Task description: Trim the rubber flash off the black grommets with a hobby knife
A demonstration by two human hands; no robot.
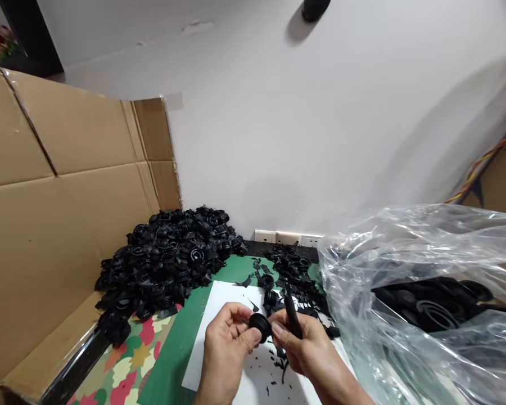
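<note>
Between the thumb and fingers of my left hand (231, 343) is a small round black ribbed rubber bellows (259, 327). My right hand (306, 344) is closed around a black pen-like tool (292, 315) that points up and away; its working end is not clear. The right thumb and fingertip meet the right side of the bellows. Below both hands lies a white sheet (202, 351) scattered with black rubber scraps (283, 368). Just beyond the hands, another ribbed black piece (271, 298) lies on the sheet.
A large heap of black rubber pieces (172, 259) rises at the left against a cardboard box (80, 169). Black trimmings (295, 270) cover the far part of the green mat (172, 354). A clear plastic bag (362, 264) with black parts (434, 309) stands at the right.
</note>
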